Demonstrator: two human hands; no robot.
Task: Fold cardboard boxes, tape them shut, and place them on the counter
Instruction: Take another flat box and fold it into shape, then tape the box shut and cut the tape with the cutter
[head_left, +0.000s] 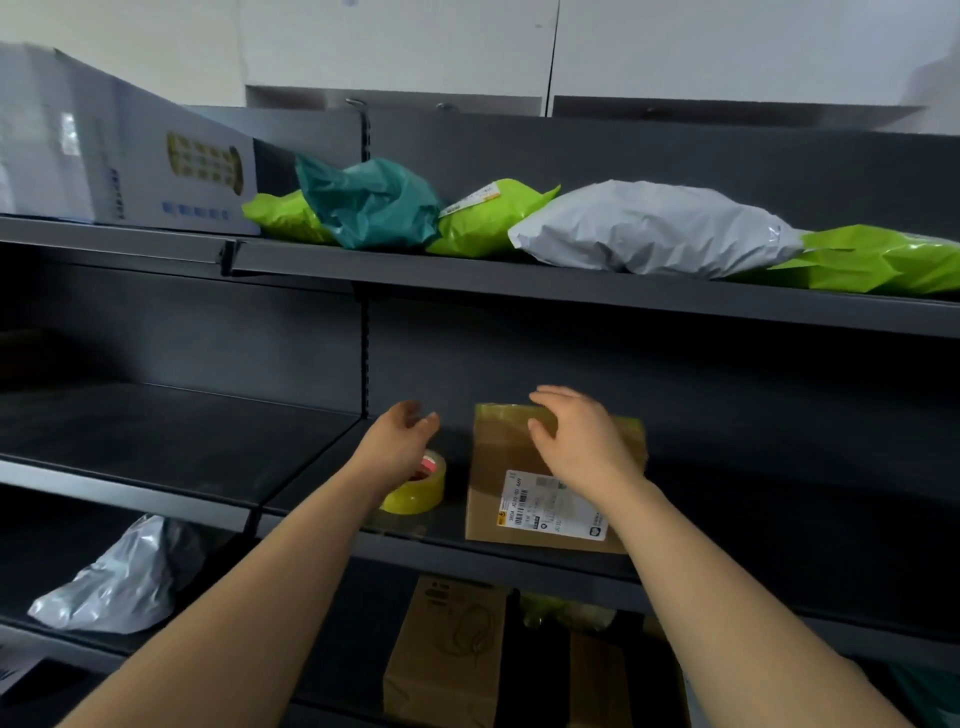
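A cardboard box (498, 462) with a white label (553, 506) lies flat on a dark shelf (322, 467). The right hand (582, 436) spreads over the box's far end, fingers relaxed; whether it touches the box is unclear. Just left of the box sits a yellow tape roll (422, 492), partly covered by the left hand (400, 441), which holds nothing. Above the box lie a teal bag (369, 202) and a grey mailer (654, 228).

— What can you read from where you stand?
— On your cardboard box (498, 467), the white shipping label (553, 506) shows a barcode and a line like "380A J010-00"; the rest blurs.
— Elsewhere?
— The white carton (130, 171) print and the green mailer (488, 228) sticker (470, 200) are illegible.
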